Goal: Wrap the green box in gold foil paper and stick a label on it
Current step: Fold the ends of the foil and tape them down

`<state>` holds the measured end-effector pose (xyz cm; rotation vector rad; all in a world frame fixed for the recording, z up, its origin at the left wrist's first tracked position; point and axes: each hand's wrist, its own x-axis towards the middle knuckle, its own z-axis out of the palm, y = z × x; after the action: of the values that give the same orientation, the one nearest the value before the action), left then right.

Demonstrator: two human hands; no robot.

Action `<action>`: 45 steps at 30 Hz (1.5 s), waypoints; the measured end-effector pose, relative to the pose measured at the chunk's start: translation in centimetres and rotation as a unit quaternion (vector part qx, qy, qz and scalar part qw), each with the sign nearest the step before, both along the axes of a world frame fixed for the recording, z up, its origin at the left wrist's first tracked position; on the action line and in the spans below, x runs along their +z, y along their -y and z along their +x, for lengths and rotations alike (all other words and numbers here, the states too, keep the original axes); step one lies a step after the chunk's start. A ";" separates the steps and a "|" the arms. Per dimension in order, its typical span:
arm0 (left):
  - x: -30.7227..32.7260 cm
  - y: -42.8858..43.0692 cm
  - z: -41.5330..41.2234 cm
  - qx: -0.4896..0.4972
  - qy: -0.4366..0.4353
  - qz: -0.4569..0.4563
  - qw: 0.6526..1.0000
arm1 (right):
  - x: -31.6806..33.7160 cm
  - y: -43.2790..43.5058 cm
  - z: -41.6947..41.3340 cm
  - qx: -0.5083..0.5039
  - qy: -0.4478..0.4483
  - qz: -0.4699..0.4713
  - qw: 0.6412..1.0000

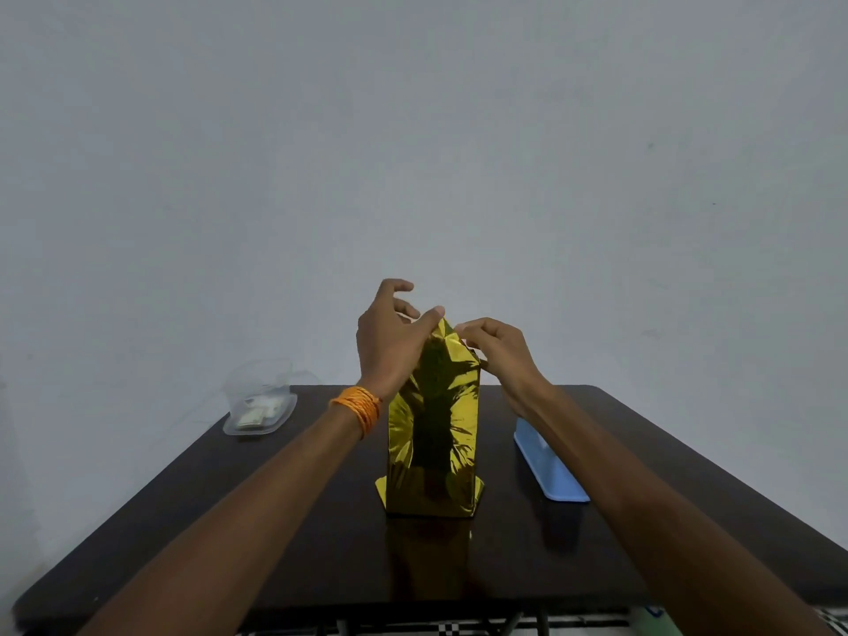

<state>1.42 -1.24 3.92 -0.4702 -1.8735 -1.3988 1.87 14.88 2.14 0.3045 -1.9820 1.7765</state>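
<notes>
A tall box covered in gold foil paper stands upright in the middle of the dark table. None of the green box shows under the foil. My left hand is at the top left of the foil, its thumb pressing the folded peak while the other fingers arch above it. My right hand pinches the foil's top right corner between curled fingers. A foil flap sticks out at each lower side of the box.
A clear plastic container with small white pieces inside sits at the table's far left corner. A light blue flat object lies to the right of the box, under my right forearm. A grey wall stands behind the table.
</notes>
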 end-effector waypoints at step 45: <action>-13.3 -15.9 -2.1 -0.124 0.149 -0.307 0.932 | -7.7 -13.6 0.8 -0.242 0.247 0.087 0.934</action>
<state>-0.72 14.67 -9.33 -0.8610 -2.5834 -1.0469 2.67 28.44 -5.60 -0.5922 -2.2914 1.4463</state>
